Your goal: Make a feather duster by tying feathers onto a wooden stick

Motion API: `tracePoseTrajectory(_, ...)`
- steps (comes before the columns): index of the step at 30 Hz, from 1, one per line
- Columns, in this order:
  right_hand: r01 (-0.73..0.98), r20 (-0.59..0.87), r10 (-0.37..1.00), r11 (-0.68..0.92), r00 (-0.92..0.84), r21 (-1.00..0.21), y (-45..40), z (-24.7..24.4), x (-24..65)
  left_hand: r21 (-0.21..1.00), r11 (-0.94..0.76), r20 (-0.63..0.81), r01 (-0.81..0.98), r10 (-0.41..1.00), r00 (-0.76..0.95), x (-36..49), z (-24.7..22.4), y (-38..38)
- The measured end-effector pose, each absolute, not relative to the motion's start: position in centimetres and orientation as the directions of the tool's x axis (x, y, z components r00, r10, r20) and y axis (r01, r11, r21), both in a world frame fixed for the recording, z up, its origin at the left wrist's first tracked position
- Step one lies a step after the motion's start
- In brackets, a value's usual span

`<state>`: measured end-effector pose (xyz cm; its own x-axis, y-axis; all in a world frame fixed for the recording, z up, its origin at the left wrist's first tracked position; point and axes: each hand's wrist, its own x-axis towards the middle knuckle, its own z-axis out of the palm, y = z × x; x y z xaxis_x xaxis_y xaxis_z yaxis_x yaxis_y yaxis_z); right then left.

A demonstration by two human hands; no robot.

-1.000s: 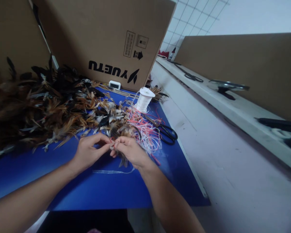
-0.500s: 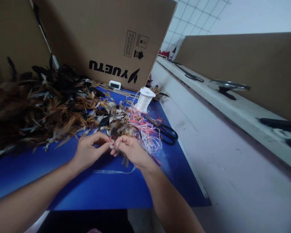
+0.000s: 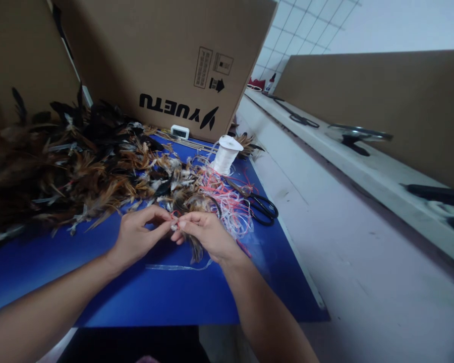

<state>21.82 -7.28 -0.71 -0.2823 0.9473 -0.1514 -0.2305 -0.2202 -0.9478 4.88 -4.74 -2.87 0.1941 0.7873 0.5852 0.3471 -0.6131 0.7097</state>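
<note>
Above the blue table, my left hand [image 3: 139,233] and my right hand [image 3: 208,236] meet fingertip to fingertip. Thumb and forefinger of the left pinch a thin red string [image 3: 175,214] near the pale quill ends. A small bundle of brown-grey feathers [image 3: 195,250] is gripped in my right hand, its tips hanging below the palm. The exact wrap of the string is partly hidden by the fingers. Below the hands, a clear ribbon strip [image 3: 176,267] lies on the table. Tangled red and white ribbons [image 3: 232,209] lie just beyond my right hand.
A large heap of brown and black feathers [image 3: 87,171] covers the left and back. Black-handled scissors [image 3: 264,209] and a white spool [image 3: 226,157] stand at the right. Behind are a cardboard box [image 3: 136,55] and a small white digital display [image 3: 179,132]. A ledge [image 3: 325,146] runs along the right wall.
The fingers have shifted only slightly; my right thumb and forefinger sit a little straighter against the quill ends. Both hands keep their grip, and everything else stays put.
</note>
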Motion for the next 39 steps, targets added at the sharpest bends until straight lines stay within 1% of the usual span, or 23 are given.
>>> tracePoseTrajectory(5,-0.208,-0.154,0.951,-0.214,-0.269,-0.955,-7.2,-1.0,21.8,0.682,-0.64,0.604,0.354,0.766,0.223,5.0,-2.5,-4.8)
tracePoseTrajectory(8,-0.171,-0.141,0.959,-0.186,-0.247,-0.967,-7.2,-1.0,21.6,0.686,-0.64,0.598,0.346,0.767,0.233,5.0,-2.5,-4.9)
tracePoseTrajectory(14,-0.181,-0.138,0.96,-0.185,-0.245,-0.966,-7.3,-0.7,21.4,0.737,-0.599,0.564,0.313,0.8,0.205,5.1,-2.7,-4.9)
tracePoseTrajectory(19,-0.173,-0.132,0.961,-0.177,-0.242,-0.969,-7.3,-0.7,21.5,0.752,-0.58,0.546,0.312,0.814,0.199,5.1,-2.7,-5.0)
tracePoseTrajectory(21,-0.156,-0.137,0.962,-0.176,-0.235,-0.972,-7.4,-0.7,21.4,0.778,-0.552,0.518,0.3,0.834,0.191,5.2,-2.6,-5.1)
tracePoseTrajectory(24,-0.119,-0.141,0.968,-0.168,-0.207,-0.979,-7.5,-0.5,21.2,0.852,-0.463,0.431,0.244,0.885,0.175,5.3,-2.4,-5.1)
tracePoseTrajectory(27,-0.044,-0.126,0.976,-0.136,-0.179,-0.99,-7.6,-0.3,21.3,0.93,-0.344,0.318,0.131,0.93,0.185,5.4,-2.3,-4.9)
tracePoseTrajectory(31,0.129,-0.047,0.987,-0.027,-0.155,-0.991,-7.6,-0.4,22.0,0.976,-0.219,0.211,0.016,0.956,0.204,5.3,-2.5,-4.4)
tracePoseTrajectory(36,0.352,0.064,0.992,0.098,-0.107,-0.931,-7.6,-0.8,22.7,0.989,-0.136,0.147,-0.065,0.967,0.207,5.2,-2.7,-4.0)
tracePoseTrajectory(39,0.427,0.116,0.989,0.147,-0.096,-0.892,-7.6,-0.7,22.9,0.989,-0.124,0.138,-0.084,0.972,0.191,5.2,-2.6,-3.9)
